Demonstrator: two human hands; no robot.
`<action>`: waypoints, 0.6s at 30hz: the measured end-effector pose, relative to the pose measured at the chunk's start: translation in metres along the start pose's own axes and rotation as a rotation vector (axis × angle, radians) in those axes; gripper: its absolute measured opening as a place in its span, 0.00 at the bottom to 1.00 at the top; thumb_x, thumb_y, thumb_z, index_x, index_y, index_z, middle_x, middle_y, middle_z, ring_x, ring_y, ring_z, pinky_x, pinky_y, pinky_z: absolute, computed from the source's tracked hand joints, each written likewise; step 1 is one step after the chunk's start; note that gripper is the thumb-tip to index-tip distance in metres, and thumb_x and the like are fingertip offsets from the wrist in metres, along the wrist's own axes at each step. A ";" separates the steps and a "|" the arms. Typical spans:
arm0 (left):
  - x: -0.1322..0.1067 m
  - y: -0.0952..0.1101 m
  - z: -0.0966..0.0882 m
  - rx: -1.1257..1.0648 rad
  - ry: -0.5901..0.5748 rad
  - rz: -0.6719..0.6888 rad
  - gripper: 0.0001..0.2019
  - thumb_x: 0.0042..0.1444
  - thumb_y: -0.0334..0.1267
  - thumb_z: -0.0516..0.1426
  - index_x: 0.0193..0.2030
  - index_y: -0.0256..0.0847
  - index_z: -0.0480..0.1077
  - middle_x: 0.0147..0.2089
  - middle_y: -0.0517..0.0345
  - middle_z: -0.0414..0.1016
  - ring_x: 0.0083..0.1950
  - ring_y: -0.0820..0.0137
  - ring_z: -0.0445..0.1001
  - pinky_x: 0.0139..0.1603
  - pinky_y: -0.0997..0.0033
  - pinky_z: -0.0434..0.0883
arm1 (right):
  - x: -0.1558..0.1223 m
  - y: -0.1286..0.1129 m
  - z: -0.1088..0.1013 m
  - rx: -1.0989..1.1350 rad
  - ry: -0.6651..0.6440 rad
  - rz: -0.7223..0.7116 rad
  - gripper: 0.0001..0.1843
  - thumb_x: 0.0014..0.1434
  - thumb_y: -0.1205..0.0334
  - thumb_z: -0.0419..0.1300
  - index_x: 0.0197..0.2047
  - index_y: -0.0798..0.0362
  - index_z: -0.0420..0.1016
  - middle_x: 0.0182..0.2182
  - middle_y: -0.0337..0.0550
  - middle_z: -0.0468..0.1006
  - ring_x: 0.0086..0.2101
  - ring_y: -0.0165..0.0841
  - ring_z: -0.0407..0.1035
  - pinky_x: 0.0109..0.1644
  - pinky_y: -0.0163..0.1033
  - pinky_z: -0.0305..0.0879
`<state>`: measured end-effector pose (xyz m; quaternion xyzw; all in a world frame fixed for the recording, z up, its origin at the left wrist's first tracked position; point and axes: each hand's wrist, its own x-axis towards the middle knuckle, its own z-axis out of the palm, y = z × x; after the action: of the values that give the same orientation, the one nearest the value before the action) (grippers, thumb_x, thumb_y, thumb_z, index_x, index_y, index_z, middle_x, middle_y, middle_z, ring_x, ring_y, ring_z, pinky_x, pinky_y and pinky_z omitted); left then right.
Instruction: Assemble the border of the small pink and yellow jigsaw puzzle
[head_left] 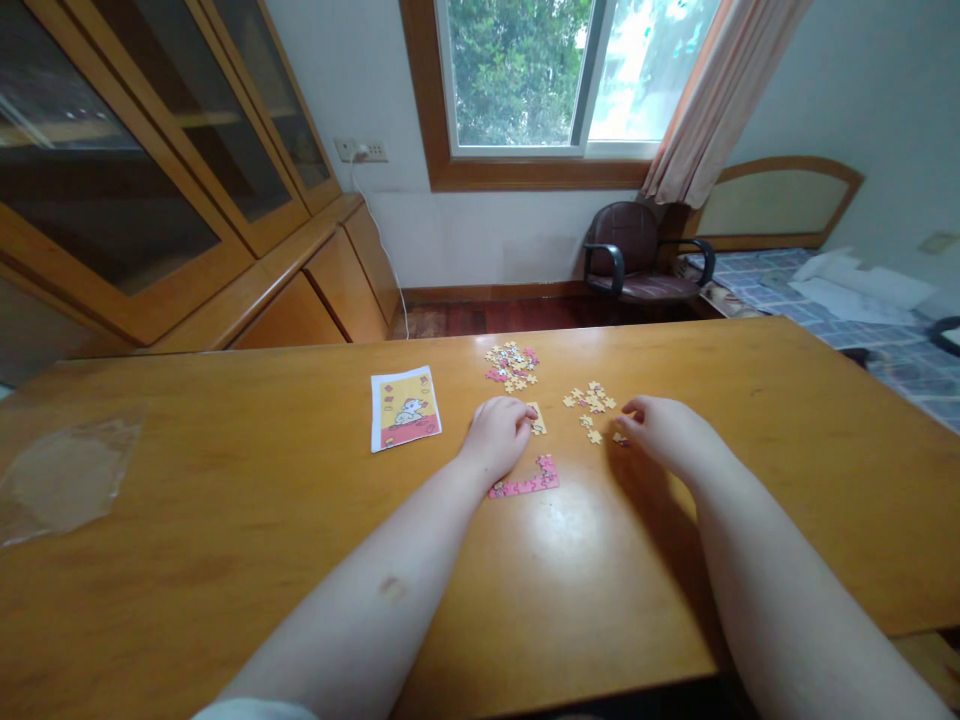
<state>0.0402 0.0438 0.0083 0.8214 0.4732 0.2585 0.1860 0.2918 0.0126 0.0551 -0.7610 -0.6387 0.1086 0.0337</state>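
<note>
Jigsaw pieces [597, 404] lie loose on the desk [262, 480], between the left hand [496, 436] and the right hand [660, 432]; both grips look narrow, the left at a yellow section [538, 421], the right at a small piece [620, 439], but I cannot tell if they hold. To join well, the section should lie flat and each tab go straight down, without force. The mixed pile [513, 367] is near the far edge, while open room is on the near side.
</note>
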 end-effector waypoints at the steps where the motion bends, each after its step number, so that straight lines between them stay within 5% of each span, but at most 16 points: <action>1: 0.000 0.000 0.000 -0.001 -0.001 0.005 0.11 0.57 0.32 0.53 0.39 0.44 0.76 0.43 0.56 0.78 0.49 0.64 0.72 0.55 0.62 0.66 | 0.004 0.006 0.006 0.021 0.029 0.019 0.15 0.58 0.55 0.54 0.40 0.52 0.79 0.36 0.49 0.81 0.35 0.39 0.73 0.34 0.38 0.61; 5: 0.000 -0.001 0.002 -0.008 0.000 0.008 0.11 0.57 0.31 0.53 0.39 0.43 0.76 0.43 0.56 0.78 0.48 0.64 0.72 0.54 0.62 0.66 | 0.015 0.020 0.017 0.053 0.107 0.028 0.14 0.56 0.61 0.55 0.43 0.52 0.79 0.40 0.47 0.80 0.40 0.39 0.72 0.40 0.37 0.63; 11: 0.000 -0.004 0.003 -0.028 0.011 -0.010 0.10 0.56 0.31 0.53 0.39 0.43 0.76 0.43 0.57 0.79 0.48 0.64 0.73 0.54 0.62 0.66 | 0.016 0.009 0.028 0.052 0.218 -0.204 0.14 0.58 0.65 0.53 0.43 0.52 0.78 0.42 0.46 0.79 0.43 0.38 0.71 0.46 0.38 0.63; 18: 0.000 -0.003 0.002 -0.041 0.008 -0.022 0.11 0.56 0.31 0.53 0.39 0.44 0.76 0.43 0.57 0.79 0.49 0.64 0.72 0.54 0.62 0.67 | 0.024 0.009 0.036 0.038 0.265 -0.177 0.14 0.57 0.64 0.53 0.43 0.53 0.78 0.43 0.47 0.79 0.45 0.40 0.70 0.49 0.41 0.63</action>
<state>0.0393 0.0449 0.0047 0.8111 0.4776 0.2693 0.2038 0.2969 0.0309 0.0153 -0.7088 -0.6909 0.0158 0.1413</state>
